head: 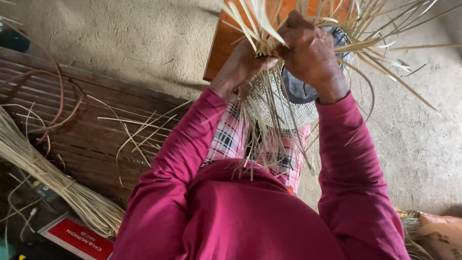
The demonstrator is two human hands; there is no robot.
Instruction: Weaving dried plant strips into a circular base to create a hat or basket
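A half-woven pale cane basket (288, 113) rests on my lap, its loose strips fanning up and outward. My left hand (243, 65) is closed on a bunch of the upright strips at the basket's rim. My right hand (310, 53) grips strips just to the right of it, fingers curled around them. Both arms wear magenta sleeves. A dark blue-grey form (296, 89) sits inside the basket, partly hidden by the right hand.
An orange wooden board (222, 43) lies on the dirt floor beyond the hands. A slatted wooden bench (86, 135) at left carries loose strips and a thick cane bundle (57, 183). A red flat box (77, 238) lies bottom left, a sack (440, 233) bottom right.
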